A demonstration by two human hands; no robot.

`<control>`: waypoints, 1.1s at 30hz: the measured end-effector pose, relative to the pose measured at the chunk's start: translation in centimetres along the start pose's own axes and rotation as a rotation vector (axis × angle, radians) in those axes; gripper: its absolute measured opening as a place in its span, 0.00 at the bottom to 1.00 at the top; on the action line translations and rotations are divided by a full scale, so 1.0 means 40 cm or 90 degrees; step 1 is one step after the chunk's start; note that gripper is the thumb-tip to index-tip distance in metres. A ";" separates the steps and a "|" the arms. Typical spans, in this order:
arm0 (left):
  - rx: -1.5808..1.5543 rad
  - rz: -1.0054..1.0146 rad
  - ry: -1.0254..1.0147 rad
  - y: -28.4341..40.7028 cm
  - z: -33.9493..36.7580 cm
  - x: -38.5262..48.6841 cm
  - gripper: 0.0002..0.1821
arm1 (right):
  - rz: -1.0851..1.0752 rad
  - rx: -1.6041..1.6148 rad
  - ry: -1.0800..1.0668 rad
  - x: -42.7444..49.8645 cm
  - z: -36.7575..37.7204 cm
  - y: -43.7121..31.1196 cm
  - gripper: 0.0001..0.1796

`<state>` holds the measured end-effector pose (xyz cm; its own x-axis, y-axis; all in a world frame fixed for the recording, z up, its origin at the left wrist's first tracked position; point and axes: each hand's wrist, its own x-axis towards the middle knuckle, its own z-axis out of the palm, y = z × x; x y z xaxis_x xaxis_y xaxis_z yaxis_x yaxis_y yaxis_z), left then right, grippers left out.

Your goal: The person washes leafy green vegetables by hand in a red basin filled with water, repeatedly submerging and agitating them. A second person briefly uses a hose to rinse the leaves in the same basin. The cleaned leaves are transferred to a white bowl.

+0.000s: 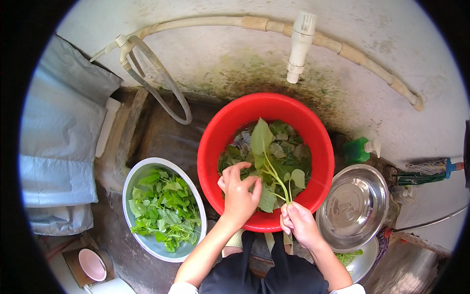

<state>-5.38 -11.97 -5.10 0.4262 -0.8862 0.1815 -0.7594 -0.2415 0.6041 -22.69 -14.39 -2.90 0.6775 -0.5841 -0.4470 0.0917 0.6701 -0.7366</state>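
Observation:
My right hand [299, 222] pinches the lower stems of a leafy green sprig [282, 182] at the near rim of a red plastic tub [210, 161]. The sprig's leaves reach up over the tub's middle. To its left, my left hand [238, 189] is over the tub with thumb and fingers curved apart, and nothing shows between them. Loose green leaves [282, 137] fill the tub's bottom, partly hidden by my hand and the sprig. Left of the tub, a pale plastic basin [138, 235] holds a heap of brighter green leaves [167, 209].
A stainless steel basin [352, 209] sits at the right, above another metal bowl [367, 259] with greens. Behind it stands a green pump bottle [356, 150]. A hose [165, 73] loops from the wall pipe [198, 21]. A grey-blue sheet [62, 136] hangs at the left.

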 end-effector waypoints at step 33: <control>0.004 0.055 0.064 -0.057 0.021 0.020 0.04 | 0.046 0.120 -0.056 -0.011 -0.016 0.003 0.17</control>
<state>-3.71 -12.44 -6.98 0.4065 -0.8596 0.3095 -0.7981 -0.1692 0.5782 -23.45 -14.34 -3.10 0.7478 -0.4948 -0.4426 0.1696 0.7869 -0.5933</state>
